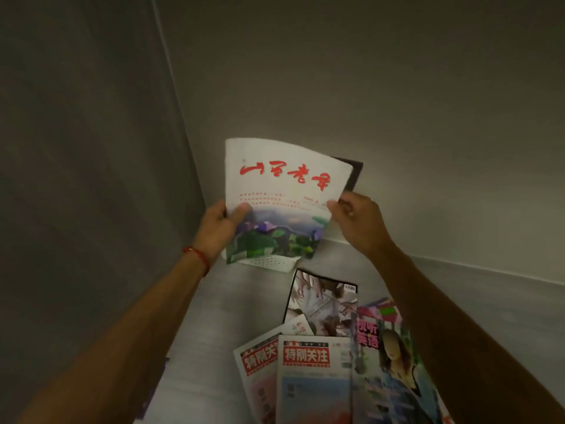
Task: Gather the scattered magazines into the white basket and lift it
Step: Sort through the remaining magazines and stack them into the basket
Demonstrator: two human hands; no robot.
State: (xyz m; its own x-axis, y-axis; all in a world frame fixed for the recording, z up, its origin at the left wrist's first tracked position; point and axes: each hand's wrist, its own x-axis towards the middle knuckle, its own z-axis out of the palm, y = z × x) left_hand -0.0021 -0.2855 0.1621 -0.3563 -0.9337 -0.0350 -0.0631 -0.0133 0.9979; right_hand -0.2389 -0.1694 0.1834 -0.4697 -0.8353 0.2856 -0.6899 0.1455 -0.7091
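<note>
I hold a white magazine with red brush lettering and a landscape picture (284, 191) upright over the white basket (269, 264). My left hand (221, 228) grips its left edge, thumb on the cover. My right hand (356, 223) pinches its right edge. A dark magazine (356, 172) sticks out behind it. Only a low strip of the perforated basket shows below the cover. Several more magazines lie on the floor nearer to me: a dark photo cover (321, 304), two with red title boxes (312, 384), and one with a person on the cover (394, 362).
The basket stands in a corner where two grey walls (397, 102) meet the grey floor (232, 304). A red string bracelet (198, 255) circles my left wrist. A purple-edged sheet (156, 390) lies at the lower left.
</note>
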